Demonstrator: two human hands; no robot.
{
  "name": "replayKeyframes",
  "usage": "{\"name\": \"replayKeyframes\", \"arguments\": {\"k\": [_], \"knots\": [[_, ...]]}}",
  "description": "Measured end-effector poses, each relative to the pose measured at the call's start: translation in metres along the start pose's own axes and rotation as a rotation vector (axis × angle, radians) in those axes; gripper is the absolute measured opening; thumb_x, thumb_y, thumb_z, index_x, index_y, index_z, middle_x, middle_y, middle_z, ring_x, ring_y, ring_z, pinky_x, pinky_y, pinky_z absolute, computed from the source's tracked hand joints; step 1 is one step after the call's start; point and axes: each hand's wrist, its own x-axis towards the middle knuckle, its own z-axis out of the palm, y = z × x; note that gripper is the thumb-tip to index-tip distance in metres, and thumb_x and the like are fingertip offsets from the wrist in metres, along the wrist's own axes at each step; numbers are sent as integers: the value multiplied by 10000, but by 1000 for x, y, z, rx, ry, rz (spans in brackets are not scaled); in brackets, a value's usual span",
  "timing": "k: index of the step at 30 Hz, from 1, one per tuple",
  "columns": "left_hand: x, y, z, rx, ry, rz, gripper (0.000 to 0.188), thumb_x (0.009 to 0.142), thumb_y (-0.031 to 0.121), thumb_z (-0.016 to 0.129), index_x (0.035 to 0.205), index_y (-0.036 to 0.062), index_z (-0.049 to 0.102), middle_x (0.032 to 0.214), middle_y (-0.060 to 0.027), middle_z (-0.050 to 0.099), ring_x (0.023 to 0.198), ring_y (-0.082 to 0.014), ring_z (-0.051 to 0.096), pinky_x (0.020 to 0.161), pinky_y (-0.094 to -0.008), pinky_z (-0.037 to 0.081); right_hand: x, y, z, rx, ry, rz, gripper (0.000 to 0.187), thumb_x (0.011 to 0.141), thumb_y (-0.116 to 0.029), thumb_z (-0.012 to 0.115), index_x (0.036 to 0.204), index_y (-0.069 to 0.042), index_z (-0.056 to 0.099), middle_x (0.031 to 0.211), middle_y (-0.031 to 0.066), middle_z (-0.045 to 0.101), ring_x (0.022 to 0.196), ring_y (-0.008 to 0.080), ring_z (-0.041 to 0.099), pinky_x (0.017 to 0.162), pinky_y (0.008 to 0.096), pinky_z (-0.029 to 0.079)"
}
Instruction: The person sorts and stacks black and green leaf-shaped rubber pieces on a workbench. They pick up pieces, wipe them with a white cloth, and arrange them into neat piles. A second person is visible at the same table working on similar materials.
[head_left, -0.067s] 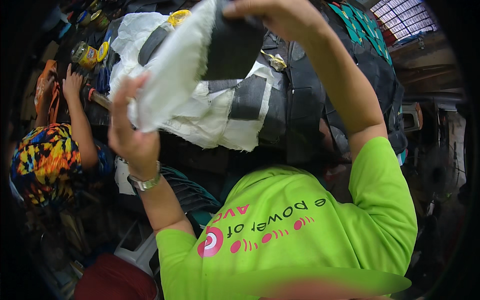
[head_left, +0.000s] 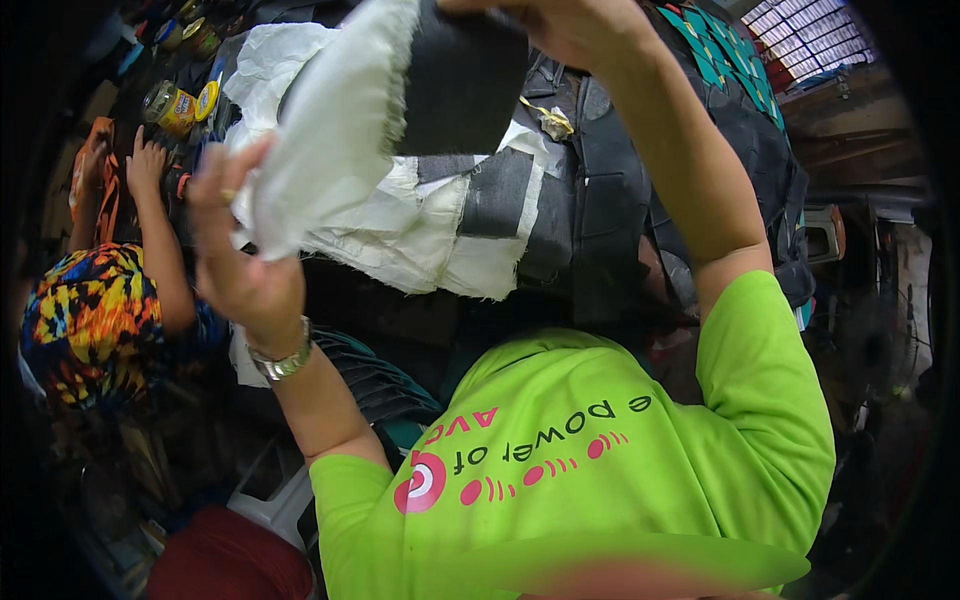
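Note:
Raised above the work table, a white cloth (head_left: 335, 130) with a frayed edge hangs at a slant, joined to or overlapping a black sheet (head_left: 465, 85). My left hand (head_left: 250, 265), slightly blurred, is closed on the cloth's lower left corner; some of its fingers stick up beside it. At the top of the view my right hand (head_left: 580, 30) pinches the upper edge of the black sheet, its fingertips partly cut off by the frame. Under the raised cloth lie more white frayed cloths (head_left: 400, 245) with black pieces (head_left: 497, 195) on them.
Black sheets (head_left: 615, 190) cover the table's right part, with green pieces (head_left: 715, 60) beyond. A jar (head_left: 170, 108) with a yellow lid (head_left: 207, 100) stands at the far left. A co-worker's hand (head_left: 146, 165) is left of mine. A crumpled wrapper (head_left: 553, 122) lies near the middle.
My left hand has shifted left and slightly down with the cloth's corner. The cloth and black sheet have moved left, and my right hand has risen a little.

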Motion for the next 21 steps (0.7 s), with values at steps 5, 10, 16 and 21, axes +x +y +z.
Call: {"name": "replayKeyframes", "arguments": {"k": [5, 10, 16, 21], "knots": [[13, -22, -22, -42, 48, -6, 418, 886, -38, 596, 1301, -65, 551, 1207, -170, 671, 1142, -295, 626, 1043, -388, 439, 16, 27, -1, 132, -27, -7, 794, 796, 78, 700, 1486, -49, 330, 942, 91, 623, 873, 161, 647, 797, 260, 522], [-34, -27, -17, 78, -224, -249, 431, 863, -101, 498, 1267, -1, 612, 1255, -137, 646, 1165, -279, 614, 1025, -362, 445, 6, 125, -14, -867, -102, 188, 798, 818, -48, 721, 1516, -247, 390, 1168, 128, 666, 980, 214, 629, 909, 335, 521], [-83, 2, 12, -61, -284, -310, 406, 848, -45, 634, 1247, 30, 629, 1231, -143, 649, 1157, -309, 605, 1009, -392, 453, -5, 153, -19, -1006, -136, 358, 928, 771, -41, 704, 1558, -267, 269, 1046, 137, 651, 914, 244, 639, 862, 368, 536], [-89, 24, 36, -96, -277, -232, 622, 759, 152, 815, 1325, 63, 573, 1336, -133, 557, 1295, -342, 477, 1086, -452, 366, 7, 129, -1, -902, -5, 182, 924, 704, -8, 739, 1517, -200, 343, 961, 85, 600, 850, 213, 594, 792, 340, 519]]}}
